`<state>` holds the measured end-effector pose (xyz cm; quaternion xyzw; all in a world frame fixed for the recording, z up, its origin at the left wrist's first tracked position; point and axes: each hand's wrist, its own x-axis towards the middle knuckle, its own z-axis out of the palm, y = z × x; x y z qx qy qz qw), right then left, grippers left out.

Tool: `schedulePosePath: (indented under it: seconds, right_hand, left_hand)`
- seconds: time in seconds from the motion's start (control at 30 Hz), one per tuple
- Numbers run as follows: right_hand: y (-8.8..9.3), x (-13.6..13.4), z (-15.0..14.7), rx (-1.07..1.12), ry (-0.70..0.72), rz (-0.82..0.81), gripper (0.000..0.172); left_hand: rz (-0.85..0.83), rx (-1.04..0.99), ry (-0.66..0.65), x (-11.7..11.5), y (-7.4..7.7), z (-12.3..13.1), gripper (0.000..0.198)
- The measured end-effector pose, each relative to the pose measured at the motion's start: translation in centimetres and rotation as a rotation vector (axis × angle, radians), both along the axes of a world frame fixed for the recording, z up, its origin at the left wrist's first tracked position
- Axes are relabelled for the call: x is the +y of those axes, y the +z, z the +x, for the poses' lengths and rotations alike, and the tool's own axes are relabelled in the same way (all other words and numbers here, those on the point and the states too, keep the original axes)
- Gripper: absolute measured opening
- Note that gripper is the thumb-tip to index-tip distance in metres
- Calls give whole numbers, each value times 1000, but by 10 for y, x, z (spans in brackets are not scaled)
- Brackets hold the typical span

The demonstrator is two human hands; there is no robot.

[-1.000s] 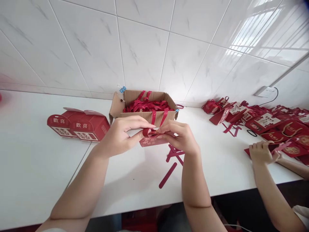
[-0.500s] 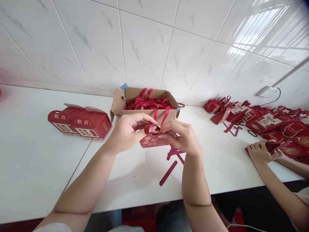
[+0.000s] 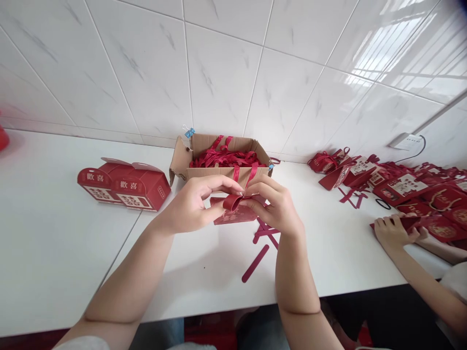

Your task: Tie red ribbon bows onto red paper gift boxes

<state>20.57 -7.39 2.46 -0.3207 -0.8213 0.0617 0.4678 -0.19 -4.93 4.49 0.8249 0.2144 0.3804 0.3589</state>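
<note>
A small red gift box (image 3: 233, 215) with pale printing stands between my hands at the middle of the table. At its top is a looped red strap (image 3: 230, 202), bent into a curl. My left hand (image 3: 199, 201) pinches the strap's curl from the left, its thumb below and fingers reaching over the top. My right hand (image 3: 272, 201) closes on the strap's other end at the box's upper right edge. The fingertips of both hands nearly meet there, and they partly hide the join. Dark red strips (image 3: 265, 233) lie crossed just behind my right wrist, and one loose strip (image 3: 255, 263) lies nearer to me.
An open cardboard box (image 3: 226, 170) full of red ribbons stands against the tiled wall, a blue binder clip (image 3: 189, 131) on its corner. Two red gift boxes (image 3: 124, 187) stand at left. At right are piled red boxes (image 3: 404, 187) and a co-worker's hand (image 3: 394, 232).
The strap's curl has turned and flattened, and my fingertips have drawn closer together over it. The view has shifted slightly.
</note>
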Motion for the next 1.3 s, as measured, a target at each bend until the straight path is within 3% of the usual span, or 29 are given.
schedulePosePath:
  seconds: [0.3,0.6,0.93,1.3]
  right_hand:
    - [-3,2,-2,6,6,-26,10]
    - [-4,-1,-5,53,-25,17,6]
    - [-2,-4,-9,78,-22,-77,9]
    - [-2,-2,-7,53,95,-261,11]
  left_hand:
    - [115,-4,21,8,-6,1,37]
    - [74,-138,48,10,-14,4,30]
    - [-3,-175,44,10,-12,2,22]
    - [-34,-180,13,9,-11,4,14]
